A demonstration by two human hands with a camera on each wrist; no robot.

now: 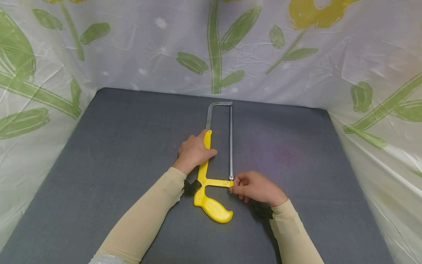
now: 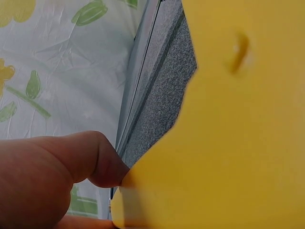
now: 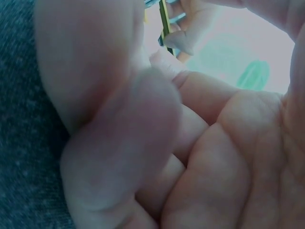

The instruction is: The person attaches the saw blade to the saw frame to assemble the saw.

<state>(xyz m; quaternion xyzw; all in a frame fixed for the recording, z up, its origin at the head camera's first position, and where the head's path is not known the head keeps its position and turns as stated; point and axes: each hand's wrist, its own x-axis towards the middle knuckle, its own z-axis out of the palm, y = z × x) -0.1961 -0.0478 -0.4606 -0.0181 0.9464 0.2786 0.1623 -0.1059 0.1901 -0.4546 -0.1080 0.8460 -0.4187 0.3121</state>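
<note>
A hacksaw [image 1: 203, 170] lies on the dark table, its yellow handle toward me and its grey metal bow at the far end. The blade [image 1: 231, 143] runs along its right side. My left hand [image 1: 193, 151] grips the yellow frame, thumb across it; close up in the left wrist view, the thumb [image 2: 95, 160] meets the yellow surface. At the blade's near end, my right hand [image 1: 257, 187] pinches a small fitting by the yellow crossbar [image 1: 215, 182]. Fingers hide most of that fitting. In the right wrist view, curled fingers [image 3: 119, 143] block the contact.
The dark table top [image 1: 132, 146] extends around the saw on all sides. A whitish sheet with printed flowers [image 1: 148, 44] hangs behind the table and along both sides. Each wrist carries a dark camera mount.
</note>
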